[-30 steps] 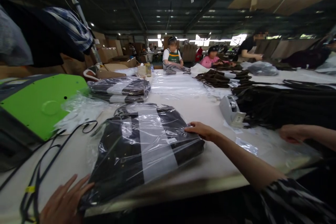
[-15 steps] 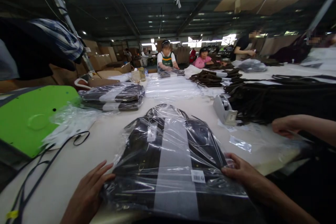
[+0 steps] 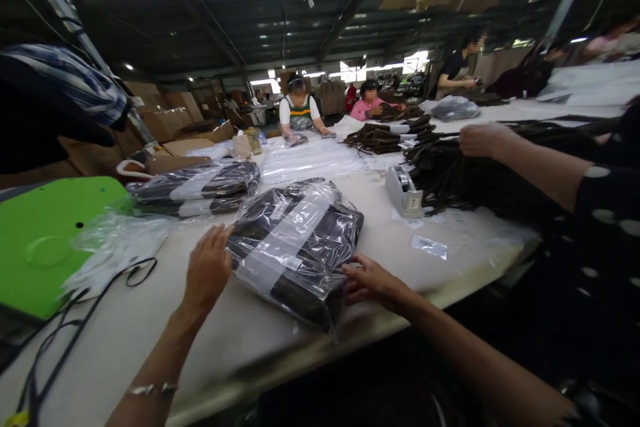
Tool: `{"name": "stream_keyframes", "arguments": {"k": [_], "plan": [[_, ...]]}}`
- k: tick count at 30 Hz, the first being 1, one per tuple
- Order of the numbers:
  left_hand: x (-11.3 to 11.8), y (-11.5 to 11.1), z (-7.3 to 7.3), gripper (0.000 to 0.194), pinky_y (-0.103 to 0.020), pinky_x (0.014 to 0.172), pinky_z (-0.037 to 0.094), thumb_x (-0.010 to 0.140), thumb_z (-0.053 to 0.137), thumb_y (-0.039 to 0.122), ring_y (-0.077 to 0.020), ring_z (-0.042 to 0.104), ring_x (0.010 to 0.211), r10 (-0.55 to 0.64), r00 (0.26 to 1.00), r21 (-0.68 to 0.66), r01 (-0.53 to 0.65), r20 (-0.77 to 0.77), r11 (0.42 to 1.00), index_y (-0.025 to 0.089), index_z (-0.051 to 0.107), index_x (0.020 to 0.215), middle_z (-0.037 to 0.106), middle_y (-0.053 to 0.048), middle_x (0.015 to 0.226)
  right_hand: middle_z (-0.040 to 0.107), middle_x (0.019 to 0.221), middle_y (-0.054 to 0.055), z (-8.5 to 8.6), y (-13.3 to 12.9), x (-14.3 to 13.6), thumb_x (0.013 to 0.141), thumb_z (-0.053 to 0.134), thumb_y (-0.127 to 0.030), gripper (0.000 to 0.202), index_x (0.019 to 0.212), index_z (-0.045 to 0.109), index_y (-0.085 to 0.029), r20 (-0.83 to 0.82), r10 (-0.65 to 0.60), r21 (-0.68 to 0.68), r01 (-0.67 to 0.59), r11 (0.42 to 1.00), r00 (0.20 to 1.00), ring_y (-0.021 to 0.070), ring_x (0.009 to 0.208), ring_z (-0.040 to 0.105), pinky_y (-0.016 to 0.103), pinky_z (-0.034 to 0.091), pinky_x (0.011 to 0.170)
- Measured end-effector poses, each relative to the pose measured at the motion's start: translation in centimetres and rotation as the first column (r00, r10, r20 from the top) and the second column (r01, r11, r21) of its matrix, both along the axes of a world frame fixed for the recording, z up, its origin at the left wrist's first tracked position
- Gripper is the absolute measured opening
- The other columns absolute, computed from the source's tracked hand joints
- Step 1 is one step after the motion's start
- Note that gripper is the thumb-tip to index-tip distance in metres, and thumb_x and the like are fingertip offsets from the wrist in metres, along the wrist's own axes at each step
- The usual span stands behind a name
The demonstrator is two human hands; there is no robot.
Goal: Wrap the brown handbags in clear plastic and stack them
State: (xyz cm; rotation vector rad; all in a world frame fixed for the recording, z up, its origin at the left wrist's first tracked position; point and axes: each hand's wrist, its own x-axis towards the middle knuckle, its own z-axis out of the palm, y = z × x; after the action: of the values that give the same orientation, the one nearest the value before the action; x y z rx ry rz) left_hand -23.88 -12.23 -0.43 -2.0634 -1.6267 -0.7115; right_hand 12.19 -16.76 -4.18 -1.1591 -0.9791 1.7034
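Observation:
A dark brown article with a pale grey band across it lies in a clear plastic bag [image 3: 295,240] on the table, turned at a slant. Small white labels show through the film. My left hand [image 3: 209,265] is closed on the bag's left edge, fingers close together. At its near right side my right hand [image 3: 373,283] has curled fingers against the film. Both hands hold the package between them. Behind it to the left lie similar wrapped packages [image 3: 200,187], stacked.
A tape dispenser [image 3: 404,192] and a small clear packet [image 3: 429,247] lie to the right. A co-worker's hand [image 3: 487,140] reaches over dark strapped goods [image 3: 445,177]. Clear plastic sheets [image 3: 310,161] lie behind. On the left are a green panel [image 3: 55,233] and black cords [image 3: 60,347].
The package has moved away from me and turned on the table, with both hands following it. The co-worker's hand at right has risen over the dark pile. My view has shifted right.

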Motion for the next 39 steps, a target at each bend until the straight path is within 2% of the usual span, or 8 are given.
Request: {"name": "stream_keyframes", "arguments": {"k": [5, 8, 11, 15, 20, 25, 31, 39], "plan": [[8.5, -7.9, -1.7, 0.024, -0.038, 0.099, 0.048, 0.094, 0.056, 0.031, -0.0216, 0.058, 0.114, -0.429, 0.892, -0.046, 0.439, 0.142, 0.897, 0.025, 0.059, 0.116, 0.065, -0.006, 0.117, 0.072, 0.074, 0.007, -1.1, -3.4, 3.1, 0.062, 0.085, -0.043, 0.049, 0.092, 0.059, -0.015, 0.096, -0.014, -0.116, 0.025, 0.993, 0.995, 0.0205, 0.061, 0.069, 0.029, 0.057, 0.052], [12.5, -10.8, -2.4, 0.026, -0.037, 0.091, 0.050, 0.091, 0.061, 0.035, -0.0223, 0.061, 0.105, -0.450, 0.875, -0.050, 0.465, 0.176, 0.884, 0.023, 0.060, 0.114, 0.067, -0.006, 0.109, 0.071, 0.074, 0.007, -2.0, -5.7, 2.2, 0.067, 0.080, -0.048, 0.044, 0.089, 0.064, -0.013, 0.093, 0.147, -0.193, -0.127, 0.973, 0.985, 0.0191, 0.056, 0.068, 0.025, 0.053, 0.044], [14.5, -11.7, -2.6, 0.029, -0.039, 0.087, 0.050, 0.089, 0.063, 0.036, -0.0236, 0.061, 0.099, -0.376, 0.904, -0.047, 0.393, 0.204, 0.918, 0.021, 0.059, 0.113, 0.067, -0.008, 0.106, 0.071, 0.080, 0.007, -2.3, -7.0, -0.1, 0.069, 0.077, -0.052, 0.048, 0.094, 0.067, -0.013, -0.009, 0.163, -0.201, -0.162, 0.966, 0.987, 0.0170, 0.055, 0.068, 0.024, 0.053, 0.045], [15.3, -11.7, -2.6, 0.030, -0.039, 0.085, 0.049, 0.086, 0.065, 0.030, -0.0242, 0.062, 0.097, -0.311, 0.936, -0.045, 0.322, 0.166, 0.946, 0.020, 0.059, 0.114, 0.067, -0.008, 0.106, 0.070, 0.086, 0.007, -2.0, -7.2, -2.3, 0.065, 0.081, -0.051, 0.048, 0.089, 0.066, -0.012, -0.140, 0.054, -0.216, -0.084, 0.973, 0.989, 0.0140, 0.059, 0.067, 0.022, 0.054, 0.048], [15.6, -11.5, -2.5, 0.031, -0.041, 0.094, 0.044, 0.084, 0.064, 0.020, -0.0261, 0.060, 0.107, -0.323, 0.941, -0.013, 0.326, 0.106, 0.945, 0.017, 0.059, 0.115, 0.067, -0.010, 0.113, 0.070, 0.089, 0.005, -2.3, -8.1, -3.5, 0.060, 0.087, -0.044, 0.054, 0.097, 0.059, -0.015, -0.192, -0.050, -0.237, 0.003, 0.972, 0.980, 0.0207, 0.071, 0.071, 0.027, 0.057, 0.053], [15.4, -10.8, -2.0, 0.023, -0.040, 0.093, 0.044, 0.085, 0.061, 0.015, -0.0245, 0.061, 0.102, -0.372, 0.917, 0.019, 0.373, 0.144, 0.928, 0.018, 0.060, 0.107, 0.069, -0.006, 0.104, 0.072, 0.087, 0.005, -2.1, -9.1, -4.7, 0.059, 0.091, -0.039, 0.060, 0.103, 0.055, -0.017, -0.401, -0.262, -0.309, 0.140, 0.941, 0.878, 0.0181, 0.076, 0.070, 0.027, 0.057, 0.064], [14.7, -10.3, -1.1, 0.019, -0.036, 0.081, 0.050, 0.083, 0.062, 0.015, -0.0219, 0.062, 0.090, -0.303, 0.909, -0.159, 0.357, 0.287, 0.920, 0.022, 0.060, 0.100, 0.067, -0.003, 0.095, 0.071, 0.082, 0.005, -1.8, -7.6, -5.4, 0.058, 0.090, -0.042, 0.057, 0.099, 0.064, -0.012, -0.433, -0.148, -0.253, 0.037, 0.967, 0.889, 0.0148, 0.068, 0.067, 0.025, 0.055, 0.062], [14.6, -10.2, -1.0, 0.043, -0.041, 0.089, 0.050, 0.078, 0.069, 0.015, -0.0246, 0.061, 0.105, -0.346, 0.910, -0.215, 0.395, 0.229, 0.893, 0.024, 0.055, 0.119, 0.065, -0.005, 0.115, 0.072, 0.086, 0.005, -2.8, -6.3, -6.2, 0.057, 0.088, -0.040, 0.053, 0.097, 0.065, -0.014, -0.249, -0.196, -0.158, 0.160, 0.974, 0.948, 0.0177, 0.071, 0.068, 0.033, 0.058, 0.070]]}}
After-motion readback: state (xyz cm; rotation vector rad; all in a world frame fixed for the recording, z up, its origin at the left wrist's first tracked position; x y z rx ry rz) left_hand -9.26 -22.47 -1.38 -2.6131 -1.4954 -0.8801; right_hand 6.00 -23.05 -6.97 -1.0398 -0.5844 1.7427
